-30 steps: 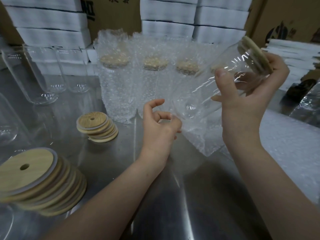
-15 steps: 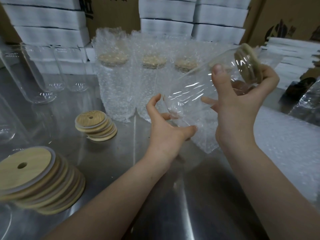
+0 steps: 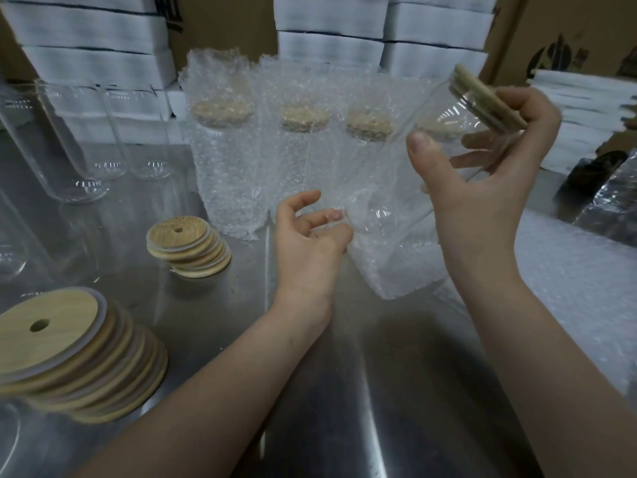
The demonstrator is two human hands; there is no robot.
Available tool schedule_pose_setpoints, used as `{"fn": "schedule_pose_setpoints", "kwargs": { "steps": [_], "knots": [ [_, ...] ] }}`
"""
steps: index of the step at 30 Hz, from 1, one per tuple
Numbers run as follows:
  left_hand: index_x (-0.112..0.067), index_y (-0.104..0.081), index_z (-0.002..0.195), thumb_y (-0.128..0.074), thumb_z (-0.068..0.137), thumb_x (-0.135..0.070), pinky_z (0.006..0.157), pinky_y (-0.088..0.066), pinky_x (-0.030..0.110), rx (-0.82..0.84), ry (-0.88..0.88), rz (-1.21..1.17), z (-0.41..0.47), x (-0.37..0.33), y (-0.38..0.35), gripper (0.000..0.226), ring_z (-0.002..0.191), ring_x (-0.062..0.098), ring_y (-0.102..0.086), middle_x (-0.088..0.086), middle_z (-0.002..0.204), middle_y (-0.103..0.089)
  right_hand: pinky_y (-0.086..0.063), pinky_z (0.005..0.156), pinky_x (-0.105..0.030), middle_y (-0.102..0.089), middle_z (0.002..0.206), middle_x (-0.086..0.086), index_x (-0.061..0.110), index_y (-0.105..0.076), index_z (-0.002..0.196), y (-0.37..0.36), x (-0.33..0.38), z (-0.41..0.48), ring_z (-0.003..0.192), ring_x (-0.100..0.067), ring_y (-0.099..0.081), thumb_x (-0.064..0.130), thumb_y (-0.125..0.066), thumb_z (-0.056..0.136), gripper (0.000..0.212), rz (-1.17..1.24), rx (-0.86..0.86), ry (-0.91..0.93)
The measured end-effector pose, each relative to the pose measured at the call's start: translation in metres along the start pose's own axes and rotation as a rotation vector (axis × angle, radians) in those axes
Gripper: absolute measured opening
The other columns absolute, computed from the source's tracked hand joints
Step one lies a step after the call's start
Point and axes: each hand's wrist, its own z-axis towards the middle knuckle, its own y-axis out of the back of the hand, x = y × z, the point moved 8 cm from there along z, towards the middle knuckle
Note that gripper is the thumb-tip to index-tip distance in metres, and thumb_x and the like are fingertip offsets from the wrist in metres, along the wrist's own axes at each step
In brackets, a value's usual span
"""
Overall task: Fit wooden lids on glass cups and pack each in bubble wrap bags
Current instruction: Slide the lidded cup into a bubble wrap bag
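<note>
two lid stacks on steel table, right hand gripping lidded cup, left hand pinching bag

pale tan round wooden lids, faint grain, white rims; clear bubble-dotted plastic bags; dull grey steel table

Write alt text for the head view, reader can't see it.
A person's right hand holds a tilted, lidded glass cup, base toward the mouth of a bubble wrap bag that the left hand holds over a steel table. Behind stands a row of bagged cups; at left are two lid stacks and empty cups.
</note>
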Motion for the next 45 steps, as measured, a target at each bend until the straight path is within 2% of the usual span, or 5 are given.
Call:
{"fn": "schedule_pose_setpoints", "kwargs": {
  "steps": [6,12,30,36,45],
  "knots": [
    [-0.011,-0.06,0.097,-0.071,0.088,-0.012,0.069,-0.047,0.006,0.033,-0.123,0.013,0.001,-0.013,0.002,0.014,0.075,-0.007,-0.064,-0.013,0.076,-0.07,-0.049,0.087,-0.035,-0.045,0.121,0.006,0.023,-0.038,0.119,0.002,-0.005,0.001,0.108,-0.014,-0.052,0.031,-0.078,0.08,0.057,0.017,-0.013,-0.028],
    [-0.026,-0.046,0.129,-0.079,0.079,-0.007,0.112,-0.024,0.011,0.342,-0.388,0.46,-0.014,-0.018,-0.023,0.063,0.141,-0.004,-0.031,-0.004,0.155,-0.036,-0.053,0.079,-0.053,-0.049,0.124,0.002,0.032,-0.039,0.117,0.001,-0.018,-0.002,0.108,-0.027,-0.055,0.041,-0.077,0.08,0.054,0.078,-0.032,-0.157],
    [-0.03,-0.023,0.15,-0.076,0.073,-0.047,0.104,-0.028,0.004,0.122,-0.538,0.462,-0.014,-0.033,-0.015,0.095,0.131,-0.013,-0.034,-0.051,0.129,-0.028,-0.054,0.094,-0.043,-0.051,0.122,0.009,0.027,-0.047,0.12,-0.035,-0.014,-0.018,0.111,-0.017,-0.058,0.027,-0.081,0.075,0.057,0.191,0.31,-0.184],
    [-0.022,-0.014,0.151,-0.084,0.067,-0.042,0.111,-0.03,0.014,0.196,-0.539,0.496,-0.011,-0.034,-0.016,0.112,0.138,-0.003,-0.031,-0.002,0.152,-0.029,-0.057,0.084,-0.035,-0.052,0.12,0.008,0.026,-0.049,0.12,-0.031,-0.008,-0.013,0.101,-0.008,-0.061,0.025,-0.082,0.074,0.057,0.183,0.307,-0.123],
    [-0.03,-0.026,0.148,-0.088,0.062,-0.048,0.108,-0.033,0.021,0.239,-0.355,0.762,-0.004,-0.002,-0.021,0.108,0.131,-0.001,-0.037,-0.012,0.147,-0.04,-0.053,0.088,-0.038,-0.047,0.131,-0.015,0.014,-0.042,0.122,-0.005,-0.003,0.003,0.113,-0.034,-0.054,0.023,-0.078,0.081,0.055,0.186,0.089,-0.032]
  ]
}}
